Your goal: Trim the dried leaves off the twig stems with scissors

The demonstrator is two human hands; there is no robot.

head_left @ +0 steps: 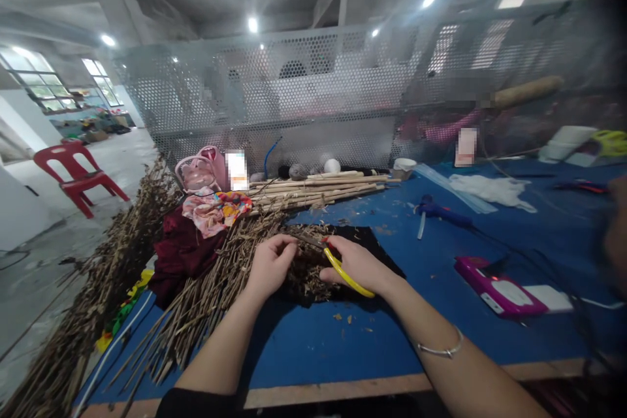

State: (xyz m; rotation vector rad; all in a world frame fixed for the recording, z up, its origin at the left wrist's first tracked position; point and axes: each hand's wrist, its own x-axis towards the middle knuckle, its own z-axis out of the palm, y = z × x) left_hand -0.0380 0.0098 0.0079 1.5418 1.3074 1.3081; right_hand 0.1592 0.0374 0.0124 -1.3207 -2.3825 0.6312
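Note:
My right hand (350, 258) is wrapped around yellow-handled scissors (345, 271), whose dark blades point left toward my other hand. With thumb and fingers pinched together, my left hand (273, 264) is close to the blade tips; what it grips is too small to make out. Under and between both hands lies a black cloth (386, 255) covered with dry plant clippings (313, 281). A heap of thin dried stems (196, 304) spreads over the table just left of my left hand.
Peeled wooden sticks (318, 189) lie along the back of the blue table (304, 353). A glue gun (441, 210) and a magenta device (504, 287) with cables are on the right. Dark red cloth (181, 248) lies left; a red chair (81, 173) stands beyond. Perforated metal panel (274, 98) behind.

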